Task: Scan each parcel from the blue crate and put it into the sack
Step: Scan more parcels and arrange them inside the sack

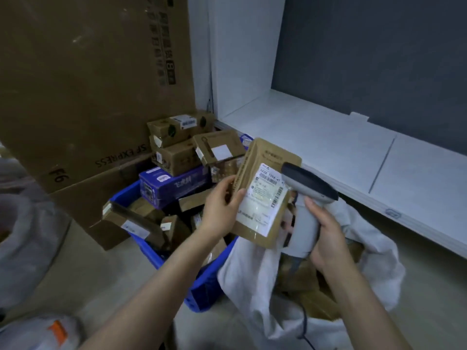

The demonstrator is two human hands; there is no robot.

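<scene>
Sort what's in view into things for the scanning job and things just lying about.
Job: parcel in the left hand, scanner in the right hand, blue crate, sack.
Lying about: big carton, white shelf, plastic bags at left.

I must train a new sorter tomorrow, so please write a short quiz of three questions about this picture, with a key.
1. True or false: the left hand holds a brown parcel with its white label turned toward the camera.
2. What does the right hand grip? A) a tape roll B) a grey scanner C) a pen
3. Fill in: the white sack sits to the ___ of the blue crate.

Key: 1 true; 2 B; 3 right.
</scene>
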